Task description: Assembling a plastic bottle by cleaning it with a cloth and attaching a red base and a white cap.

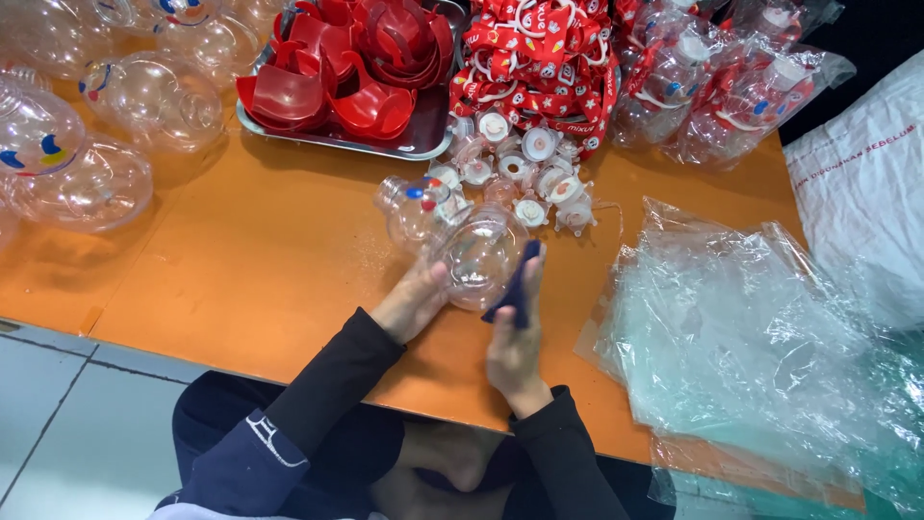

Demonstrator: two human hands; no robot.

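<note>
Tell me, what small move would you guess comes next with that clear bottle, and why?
Probably a further rub across the bottle's round belly. The left hand steadies the clear bottle above the orange table, while the right hand presses a dark cloth against its side.

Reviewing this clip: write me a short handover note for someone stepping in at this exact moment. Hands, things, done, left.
Left hand: holds the clear figure-shaped bottle from its left side, over the orange table.
Right hand: presses a dark blue cloth against the bottle's right side.
Nearby: loose white caps just beyond the bottle, red parts in a metal tray, red straps, more clear bottles far left, clear plastic bags on the right, bagged bottles at the back.
Done: some bottles are bagged.
Left: this bottle has no cap or strap, and is not bagged.
</note>
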